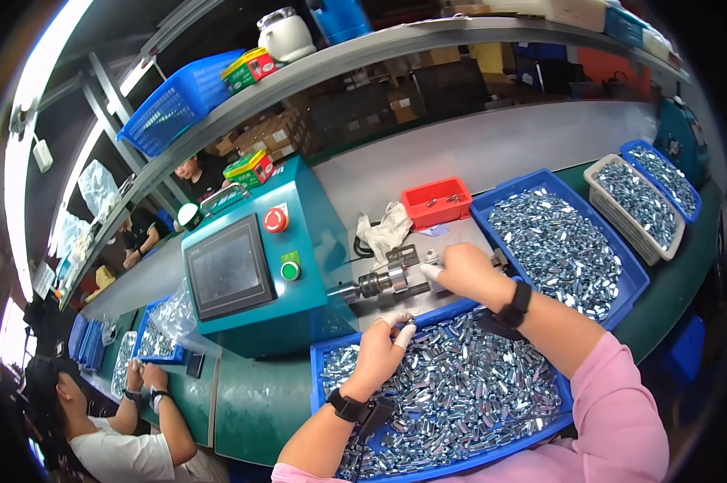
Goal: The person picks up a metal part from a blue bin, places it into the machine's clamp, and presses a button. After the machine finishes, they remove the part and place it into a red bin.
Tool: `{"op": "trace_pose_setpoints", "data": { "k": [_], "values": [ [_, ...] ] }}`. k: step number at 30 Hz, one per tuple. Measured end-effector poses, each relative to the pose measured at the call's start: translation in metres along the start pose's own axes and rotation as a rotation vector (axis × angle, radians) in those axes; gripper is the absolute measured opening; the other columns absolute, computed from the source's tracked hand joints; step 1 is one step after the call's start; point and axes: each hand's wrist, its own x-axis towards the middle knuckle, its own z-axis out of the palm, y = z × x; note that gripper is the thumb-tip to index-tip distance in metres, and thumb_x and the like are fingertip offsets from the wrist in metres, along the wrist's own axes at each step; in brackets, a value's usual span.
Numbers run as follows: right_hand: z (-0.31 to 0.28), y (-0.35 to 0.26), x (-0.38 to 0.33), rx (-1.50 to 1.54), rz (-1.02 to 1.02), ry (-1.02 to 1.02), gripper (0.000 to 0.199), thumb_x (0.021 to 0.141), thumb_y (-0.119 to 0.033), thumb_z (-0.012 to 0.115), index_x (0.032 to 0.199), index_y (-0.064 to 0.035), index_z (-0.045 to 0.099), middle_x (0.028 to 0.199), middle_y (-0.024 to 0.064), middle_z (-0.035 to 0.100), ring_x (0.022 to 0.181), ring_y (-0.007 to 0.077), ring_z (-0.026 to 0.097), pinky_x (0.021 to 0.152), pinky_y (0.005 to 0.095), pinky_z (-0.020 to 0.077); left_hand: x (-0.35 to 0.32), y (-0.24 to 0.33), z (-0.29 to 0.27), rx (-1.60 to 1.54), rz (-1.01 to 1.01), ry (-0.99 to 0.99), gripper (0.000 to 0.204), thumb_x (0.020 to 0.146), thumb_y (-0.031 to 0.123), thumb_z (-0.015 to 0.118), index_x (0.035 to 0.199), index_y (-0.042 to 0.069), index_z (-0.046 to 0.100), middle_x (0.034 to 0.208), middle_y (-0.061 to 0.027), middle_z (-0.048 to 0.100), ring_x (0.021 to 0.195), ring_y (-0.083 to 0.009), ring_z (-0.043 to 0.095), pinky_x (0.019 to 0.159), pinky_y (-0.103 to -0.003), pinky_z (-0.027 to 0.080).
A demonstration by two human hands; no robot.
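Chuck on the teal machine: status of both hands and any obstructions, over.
Left hand over blue bin, pinching small metal part. Right hand right of chuck, grip unclear. Crumpled white glove behind chuck, apart from both hands.

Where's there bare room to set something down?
Green tabletop shows bare left of the near blue tray, in front of the teal machine; also right of the middle blue tray, on the near side of the beige bin. It's crowded around the chuck: right hand beside it, left hand close by, white cloth and red tray beyond.
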Motion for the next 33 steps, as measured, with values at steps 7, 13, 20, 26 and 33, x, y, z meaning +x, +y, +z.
{"op": "trace_pose_setpoints", "data": {
  "k": [7, 13, 20, 26, 33],
  "values": [
    [0.006, -0.015, 0.016, -0.371, -0.037, 0.149, 0.033, 0.074, -0.037, 0.061, 0.075, -0.0048, 0.069, 0.077, 0.0162, 0.066, 0.077, 0.0309, 0.065, 0.066, 0.0406, 0.0514, 0.002, -0.002, 0.006, 0.004, -0.02, 0.02, 0.024, 0.083, 0.013, 0.065, 0.103, 0.0, 0.062, 0.081, -0.009, 0.063, 0.069, -0.0123, 0.058, 0.063, -0.026, 0.047],
    [-0.038, 0.052, 0.025, -0.356, 0.261, 0.4, 0.036, 0.07, -0.038, 0.063, 0.075, -0.0032, 0.069, 0.078, 0.0162, 0.067, 0.075, 0.0312, 0.066, 0.065, 0.0413, 0.0526, 0.003, -0.004, 0.005, -0.064, 0.021, 0.068, 0.025, 0.082, 0.015, 0.065, 0.103, 0.001, 0.063, 0.08, -0.0119, 0.063, 0.066, -0.0178, 0.058, 0.062, -0.029, 0.047],
    [-0.044, 0.09, 0.016, -0.337, 0.394, 0.429, 0.035, 0.072, -0.033, 0.065, 0.086, -0.0006, 0.068, 0.088, 0.0171, 0.065, 0.081, 0.0325, 0.065, 0.07, 0.0414, 0.0522, -0.001, 0.002, 0.009, 0.066, 0.053, 0.053, 0.023, 0.082, 0.012, 0.065, 0.104, 0.003, 0.063, 0.085, -0.0092, 0.063, 0.074, -0.0171, 0.057, 0.066, -0.028, 0.046],
    [-0.024, 0.05, 0.0, -0.089, -0.15, 0.608, 0.025, 0.077, -0.023, 0.063, 0.09, -0.0024, 0.058, 0.087, 0.015, 0.06, 0.081, 0.0324, 0.061, 0.069, 0.0418, 0.0492, 0.009, 0.034, 0.009, 0.374, 0.325, 0.195, 0.022, 0.078, 0.011, 0.065, 0.1, 0.009, 0.065, 0.093, -0.0086, 0.063, 0.093, -0.0279, 0.053, 0.083, -0.037, 0.039],
    [-0.026, 0.05, -0.015, -0.025, -0.164, 0.5, 0.034, 0.079, -0.023, 0.062, 0.103, 0.0009, 0.061, 0.097, 0.0159, 0.061, 0.088, 0.0312, 0.06, 0.076, 0.0386, 0.0491, 0.083, 0.046, 0.016, 0.585, 0.3, 0.241, 0.019, 0.075, 0.016, 0.068, 0.094, 0.015, 0.068, 0.09, -0.0051, 0.062, 0.094, -0.0246, 0.051, 0.084, -0.038, 0.032]
  ]
}}
